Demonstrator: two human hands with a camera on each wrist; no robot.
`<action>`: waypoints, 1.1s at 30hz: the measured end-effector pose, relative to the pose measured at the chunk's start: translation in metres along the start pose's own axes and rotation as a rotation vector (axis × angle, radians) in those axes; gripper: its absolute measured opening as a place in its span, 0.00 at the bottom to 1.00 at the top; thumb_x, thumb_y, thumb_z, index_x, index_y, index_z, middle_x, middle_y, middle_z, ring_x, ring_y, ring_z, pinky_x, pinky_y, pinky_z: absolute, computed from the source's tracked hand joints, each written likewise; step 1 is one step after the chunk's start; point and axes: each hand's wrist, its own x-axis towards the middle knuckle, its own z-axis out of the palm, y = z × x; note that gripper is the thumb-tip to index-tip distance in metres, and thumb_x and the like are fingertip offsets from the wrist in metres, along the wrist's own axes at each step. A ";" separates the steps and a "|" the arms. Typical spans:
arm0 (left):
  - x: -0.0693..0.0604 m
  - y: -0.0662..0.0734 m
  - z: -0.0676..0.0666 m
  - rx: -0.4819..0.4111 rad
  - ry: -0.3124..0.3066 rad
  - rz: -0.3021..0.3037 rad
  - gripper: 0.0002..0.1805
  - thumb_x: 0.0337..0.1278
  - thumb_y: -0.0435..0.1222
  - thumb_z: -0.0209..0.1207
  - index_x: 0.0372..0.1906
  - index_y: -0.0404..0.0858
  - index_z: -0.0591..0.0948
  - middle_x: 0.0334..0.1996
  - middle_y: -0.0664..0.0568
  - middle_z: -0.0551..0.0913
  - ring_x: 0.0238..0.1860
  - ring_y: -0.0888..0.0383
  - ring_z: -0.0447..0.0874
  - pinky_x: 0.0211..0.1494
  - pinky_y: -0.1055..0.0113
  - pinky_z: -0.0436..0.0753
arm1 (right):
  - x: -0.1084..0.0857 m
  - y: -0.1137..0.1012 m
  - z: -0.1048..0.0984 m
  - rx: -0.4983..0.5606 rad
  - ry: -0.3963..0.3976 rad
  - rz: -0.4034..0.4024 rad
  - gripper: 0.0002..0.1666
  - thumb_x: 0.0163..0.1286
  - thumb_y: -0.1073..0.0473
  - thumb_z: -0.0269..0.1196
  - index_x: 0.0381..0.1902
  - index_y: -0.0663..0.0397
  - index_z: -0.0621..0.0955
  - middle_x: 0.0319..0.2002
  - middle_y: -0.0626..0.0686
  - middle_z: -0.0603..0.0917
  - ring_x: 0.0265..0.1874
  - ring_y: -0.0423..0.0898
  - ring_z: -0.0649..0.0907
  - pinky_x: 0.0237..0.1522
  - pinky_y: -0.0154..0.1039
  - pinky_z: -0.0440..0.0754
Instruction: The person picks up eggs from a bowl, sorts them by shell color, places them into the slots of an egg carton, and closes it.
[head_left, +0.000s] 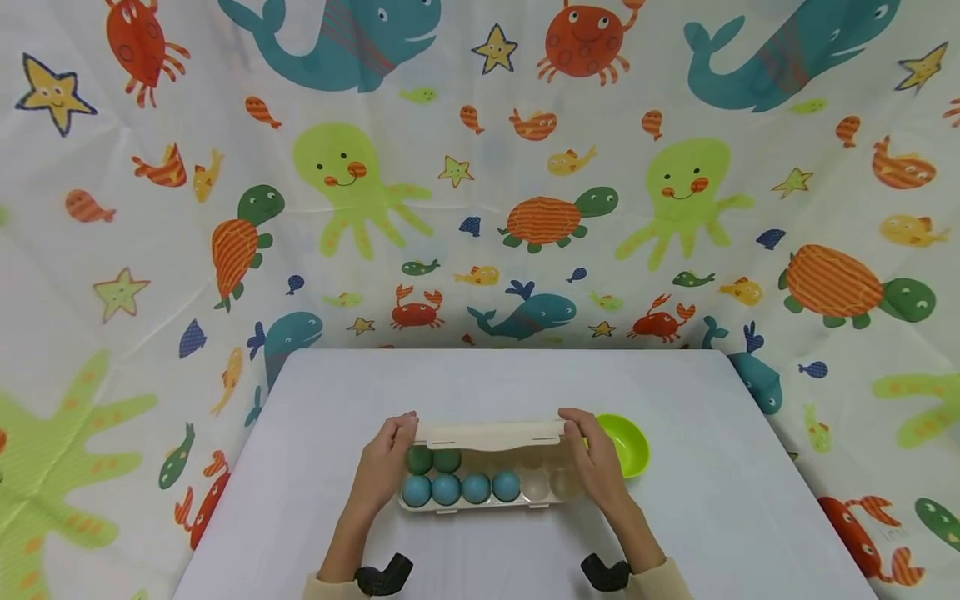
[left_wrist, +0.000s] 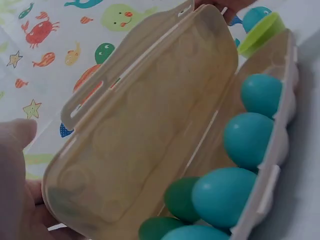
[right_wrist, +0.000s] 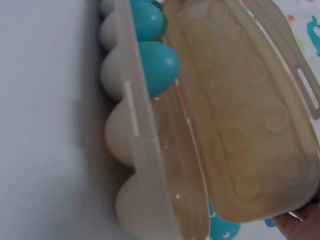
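Observation:
A pale, translucent plastic egg carton (head_left: pixel 491 506) stands on the table with its lid (head_left: pixel 491 435) raised partway. Several blue eggs (head_left: pixel 476 488) fill the left part of the near row, and two green eggs (head_left: pixel 432 459) sit at the left of the far row. My left hand (head_left: pixel 384 462) grips the lid's left end, its thumb and fingers at the edge in the left wrist view. At the other end my right hand (head_left: pixel 596 462) holds the lid, with only its fingertips (right_wrist: pixel 287 225) showing in the right wrist view. Near-row cups at the right hold no eggs.
Just behind my right hand stands a lime-green bowl (head_left: pixel 632 446), partly hidden by it. The white table (head_left: pixel 360 392) ends at a backdrop cloth (head_left: pixel 450 250) printed with sea animals, which also hangs at both sides.

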 end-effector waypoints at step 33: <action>-0.070 -0.071 0.060 0.543 0.214 0.448 0.42 0.40 0.52 0.73 0.68 0.53 0.77 0.75 0.44 0.65 0.74 0.31 0.58 0.70 0.45 0.70 | -0.080 0.034 0.026 -0.432 0.003 -0.450 0.44 0.59 0.37 0.62 0.63 0.64 0.78 0.65 0.68 0.76 0.72 0.60 0.67 0.79 0.35 0.47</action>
